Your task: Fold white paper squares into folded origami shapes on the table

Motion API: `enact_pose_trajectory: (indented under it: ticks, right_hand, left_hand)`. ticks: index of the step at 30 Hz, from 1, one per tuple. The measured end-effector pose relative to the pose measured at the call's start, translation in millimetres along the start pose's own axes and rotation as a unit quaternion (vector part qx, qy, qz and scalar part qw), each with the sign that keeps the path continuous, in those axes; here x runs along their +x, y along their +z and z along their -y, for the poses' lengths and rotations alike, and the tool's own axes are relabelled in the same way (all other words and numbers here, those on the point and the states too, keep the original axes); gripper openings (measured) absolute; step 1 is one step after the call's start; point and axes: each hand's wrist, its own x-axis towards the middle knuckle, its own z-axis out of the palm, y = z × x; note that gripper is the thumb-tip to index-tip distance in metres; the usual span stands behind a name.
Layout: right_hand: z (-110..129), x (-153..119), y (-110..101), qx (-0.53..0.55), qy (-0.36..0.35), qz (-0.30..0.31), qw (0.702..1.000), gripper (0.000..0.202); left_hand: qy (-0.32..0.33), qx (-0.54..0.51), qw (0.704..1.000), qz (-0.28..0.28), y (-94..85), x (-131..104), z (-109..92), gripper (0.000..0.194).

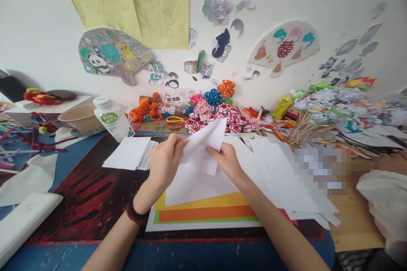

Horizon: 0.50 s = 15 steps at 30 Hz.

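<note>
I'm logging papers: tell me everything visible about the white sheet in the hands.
The white sheet looks like plain paper, bent or folded, with one corner pointing up. The left hand grips its left side, the right hand its right. It is held tilted above a paper stack; whether they touch is unclear.

Plain white on the paper sheet (203, 134) at frame centre; below, yellow, orange and green on the yellow sheet (222, 201), orange sheet (206, 213) and green sheet (157, 217). Streaked red over black on the mat (92, 203), lower left. Solid blue on the tabletop (178, 258), bottom edge. Edged red on white petals across the roses (233, 123), mid-frame. Pencilled grey on yellow over the drawings (163, 21), upper left.
</note>
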Motion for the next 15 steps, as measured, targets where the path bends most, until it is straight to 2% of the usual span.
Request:
enact_pose_trajectory:
  ticks: [4,6,8,10,12,15]
  right_hand:
    - [12.2,9.3,-30.0,0.101,-0.012,0.009,0.995,0.034]
    - [19.0,11.3,-44.4,0.134,-0.015,0.010,0.991,0.036]
    - [23.0,12.8,-57.7,0.146,-0.013,0.002,0.989,0.037]
    - [22.7,14.7,-68.9,0.151,-0.007,-0.001,0.988,0.037]
    - [18.4,17.2,-76.9,0.146,0.024,0.026,0.989,0.039]
    - [7.8,21.8,-80.6,0.127,0.073,0.059,0.987,0.043]
  left_hand:
    - [0.086,0.131,0.982,-0.102,-29.6,23.0,-16.9,0.032]
    - [0.094,0.163,0.976,-0.104,-41.6,38.5,-26.1,0.034]
    - [0.094,0.189,0.974,-0.084,-47.4,54.3,-31.0,0.034]
    - [0.098,0.196,0.974,-0.050,-44.9,68.3,-29.4,0.033]
    - [0.099,0.186,0.977,-0.029,-35.3,78.5,-21.2,0.031]
    - [0.057,0.144,0.988,0.029,-15.8,84.3,-0.9,0.027]
